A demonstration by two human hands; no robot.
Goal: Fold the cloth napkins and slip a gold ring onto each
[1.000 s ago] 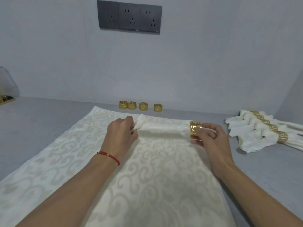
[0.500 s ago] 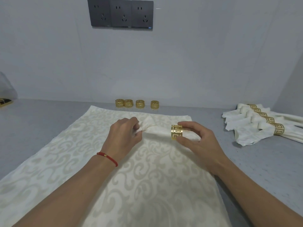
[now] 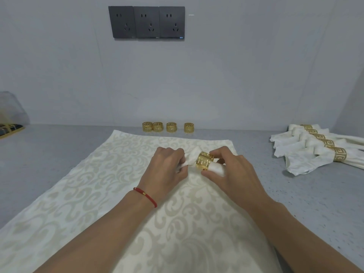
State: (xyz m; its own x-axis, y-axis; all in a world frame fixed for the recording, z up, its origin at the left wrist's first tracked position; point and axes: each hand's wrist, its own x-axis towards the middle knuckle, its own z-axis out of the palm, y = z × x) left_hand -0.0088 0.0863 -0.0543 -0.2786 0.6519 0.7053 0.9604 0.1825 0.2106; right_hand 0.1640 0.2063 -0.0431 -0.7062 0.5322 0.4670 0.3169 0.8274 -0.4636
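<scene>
A rolled white napkin (image 3: 216, 168) lies across the far part of a patterned cream cloth (image 3: 102, 194). A gold ring (image 3: 204, 160) sits around the roll near its left end. My left hand (image 3: 167, 170) grips the napkin's bunched left end. My right hand (image 3: 232, 174) pinches the gold ring between thumb and fingers. Several spare gold rings (image 3: 171, 127) stand in a row by the wall beyond the cloth.
Several finished napkins with gold rings (image 3: 319, 152) are stacked at the right on the grey counter (image 3: 305, 194). A dark tray with a gold rim (image 3: 9, 129) sits at the far left. The wall with dark sockets (image 3: 146, 22) is close behind.
My right hand has slid the gold ring leftward along the rolled napkin, from its right end to near my left hand. The left hand kept its hold.
</scene>
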